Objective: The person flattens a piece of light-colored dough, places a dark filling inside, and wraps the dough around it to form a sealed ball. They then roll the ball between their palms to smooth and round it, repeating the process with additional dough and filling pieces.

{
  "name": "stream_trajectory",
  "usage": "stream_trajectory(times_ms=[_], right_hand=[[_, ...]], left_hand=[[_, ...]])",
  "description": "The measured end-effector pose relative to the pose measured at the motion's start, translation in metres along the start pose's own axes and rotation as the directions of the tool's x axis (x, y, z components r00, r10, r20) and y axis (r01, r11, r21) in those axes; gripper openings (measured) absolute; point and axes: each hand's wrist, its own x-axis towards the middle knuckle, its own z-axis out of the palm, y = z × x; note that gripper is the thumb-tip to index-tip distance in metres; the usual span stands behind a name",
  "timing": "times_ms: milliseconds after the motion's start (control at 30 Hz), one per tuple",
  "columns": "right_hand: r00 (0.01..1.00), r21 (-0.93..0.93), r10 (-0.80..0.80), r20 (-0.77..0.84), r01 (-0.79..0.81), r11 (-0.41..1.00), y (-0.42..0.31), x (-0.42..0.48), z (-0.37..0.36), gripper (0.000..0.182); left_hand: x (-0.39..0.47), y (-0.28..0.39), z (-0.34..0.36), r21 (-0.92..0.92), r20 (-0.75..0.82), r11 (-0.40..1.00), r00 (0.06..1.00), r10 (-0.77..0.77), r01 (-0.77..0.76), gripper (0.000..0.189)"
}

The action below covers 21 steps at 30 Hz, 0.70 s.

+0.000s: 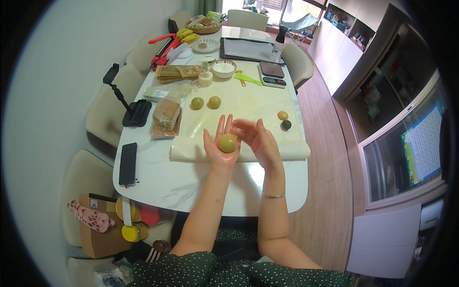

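Note:
A smooth yellow-green dough ball [227, 143] lies in the upturned palm of my left hand [223, 152], whose fingers stretch forward. My right hand [261, 143] is raised just beside it, holding nothing, its fingers slightly blurred and tilted towards the ball. Both hands hover over the rolled near edge of a cream mat [240, 118]. Farther up the mat sit two similar balls, a left one [197, 103] and a right one [214, 102]. By the mat's right edge are a small yellow ball [282, 115] and a dark green ball [286, 124].
Wrapped bread-like slices [166, 114], a black phone stand [137, 113] and a phone [128, 163] line the left. Behind the balls stand a pump bottle [205, 79], a bowl of white powder [223, 68], a green spatula [248, 78], a digital scale [272, 73] and a baking tray [247, 50].

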Motion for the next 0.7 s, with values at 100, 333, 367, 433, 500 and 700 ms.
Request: stream_trajectory(times_ms=[100, 333, 367, 433, 500, 700], right_hand=[[0.984, -0.26, -0.154, -0.085, 0.128, 0.957, 0.018, -0.002, 0.004, 0.046], [0.981, -0.512, -0.155, -0.112, 0.077, 0.855, 0.018, 0.003, 0.014, 0.046], [0.969, -0.498, -0.195, -0.15, 0.096, 0.862, 0.019, 0.006, 0.018, 0.043], [0.955, -0.525, -0.249, -0.164, 0.129, 0.841, 0.025, 0.009, 0.019, 0.038], [0.952, -0.607, -0.282, -0.121, 0.154, 0.78, 0.03, 0.009, 0.013, 0.035], [0.851, -0.529, -0.396, -0.346, 0.172, 0.831, 0.039, 0.016, 0.014, 0.054]], left_hand=[[-0.006, -0.001, 0.011, 0.014, 0.015, 0.998, 0.998, -0.062, 0.062, 0.072], [0.001, -0.005, 0.009, 0.233, -0.187, 0.972, 0.98, 0.059, -0.014, 0.063], [0.002, -0.006, 0.008, 0.29, -0.232, 0.956, 0.965, 0.123, -0.052, 0.062], [0.005, -0.003, 0.001, 0.273, -0.159, 0.949, 0.965, 0.209, -0.16, 0.06], [0.004, -0.005, 0.003, 0.228, -0.108, 0.959, 0.974, 0.197, -0.169, 0.059], [0.003, -0.013, 0.0, 0.138, 0.012, 0.99, 0.999, 0.038, -0.04, 0.062]])
